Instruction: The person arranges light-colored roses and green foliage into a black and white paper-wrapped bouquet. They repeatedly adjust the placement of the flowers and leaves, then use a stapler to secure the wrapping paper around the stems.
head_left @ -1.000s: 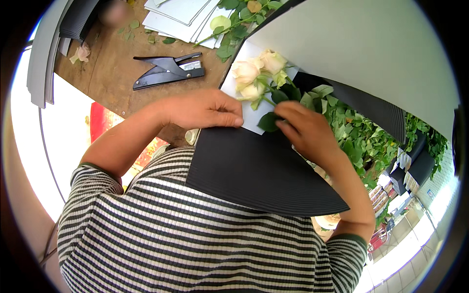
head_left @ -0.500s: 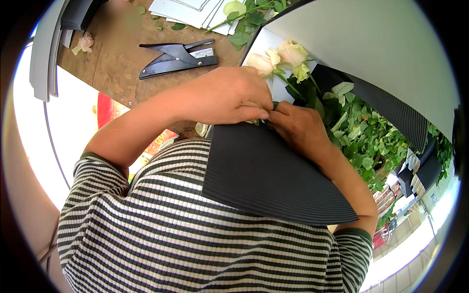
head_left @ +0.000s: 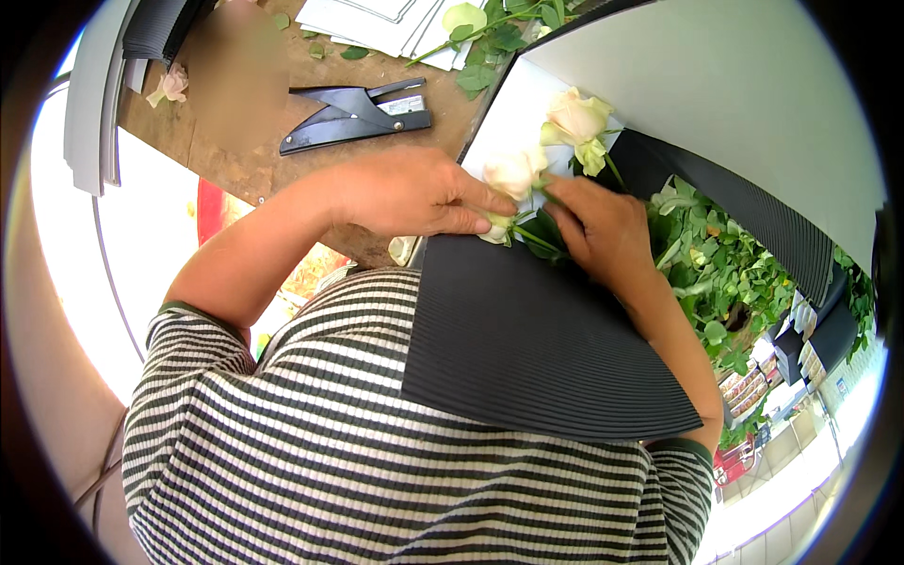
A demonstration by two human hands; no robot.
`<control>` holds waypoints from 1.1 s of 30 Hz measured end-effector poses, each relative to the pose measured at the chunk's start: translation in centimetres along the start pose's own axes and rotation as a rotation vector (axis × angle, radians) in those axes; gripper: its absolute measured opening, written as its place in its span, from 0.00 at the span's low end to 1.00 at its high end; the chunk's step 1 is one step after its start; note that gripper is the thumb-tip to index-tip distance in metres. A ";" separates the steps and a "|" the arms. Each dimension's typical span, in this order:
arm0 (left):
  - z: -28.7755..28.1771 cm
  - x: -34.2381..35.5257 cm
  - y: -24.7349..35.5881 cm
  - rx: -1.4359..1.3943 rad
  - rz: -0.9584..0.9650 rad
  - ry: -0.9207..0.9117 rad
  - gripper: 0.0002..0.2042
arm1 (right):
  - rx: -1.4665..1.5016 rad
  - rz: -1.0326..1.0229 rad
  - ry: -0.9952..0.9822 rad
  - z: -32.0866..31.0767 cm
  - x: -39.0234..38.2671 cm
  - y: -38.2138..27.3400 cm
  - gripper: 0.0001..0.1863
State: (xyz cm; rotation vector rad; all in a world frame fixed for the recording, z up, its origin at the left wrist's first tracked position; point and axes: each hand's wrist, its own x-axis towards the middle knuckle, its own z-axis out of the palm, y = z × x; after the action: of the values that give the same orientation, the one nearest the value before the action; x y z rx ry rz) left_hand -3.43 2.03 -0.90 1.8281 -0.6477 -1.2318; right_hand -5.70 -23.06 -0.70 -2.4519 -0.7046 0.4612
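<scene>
My left hand (head_left: 428, 193) is closed on a cream rose (head_left: 494, 229) at the top edge of a black ribbed sheet (head_left: 537, 339). Just above its fingertips is a second, paler rose (head_left: 508, 171). My right hand (head_left: 603, 226) has its fingers curled round a green stem beside them, partly hidden by flowers and dark leaves. A third rose (head_left: 574, 118) rests higher up on white paper (head_left: 513, 99), inside a large board (head_left: 716, 85) that is dark on one face and pale on the other.
A black stapler (head_left: 353, 118) lies on the wooden table (head_left: 160, 132). White sheets (head_left: 363, 28) with a leafy rose are at the back, stacked dark and grey sheets (head_left: 89, 132) at left. A mass of green foliage (head_left: 725, 273) fills the right side, and a loose pink bloom (head_left: 169, 85) lies left.
My left hand has drawn back, uncovering the rose heads it covered half a second ago. The lower roses have separated from the upper one, and my right hand has shifted slightly up and right.
</scene>
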 end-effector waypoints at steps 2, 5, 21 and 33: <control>0.1 -0.1 -0.5 -0.024 -0.002 -0.012 0.18 | 0.056 -0.028 -0.008 0.6 -0.9 0.4 0.11; -0.2 -0.2 -0.6 -0.019 0.058 -0.026 0.17 | 0.077 -0.065 -0.054 0.5 -0.9 0.5 0.11; 0.4 2.4 0.6 0.334 0.338 0.352 0.24 | -0.068 0.199 0.312 -1.7 0.7 0.5 0.15; -0.2 0.4 0.1 0.222 0.110 0.168 0.25 | 0.129 -0.053 0.249 1.8 0.8 1.5 0.21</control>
State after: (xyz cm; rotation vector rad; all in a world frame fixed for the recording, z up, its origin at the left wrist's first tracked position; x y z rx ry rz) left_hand -3.06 1.76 -0.91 2.0239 -0.8033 -0.9529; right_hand -5.35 -22.94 -3.15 -2.3110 -0.6131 0.1705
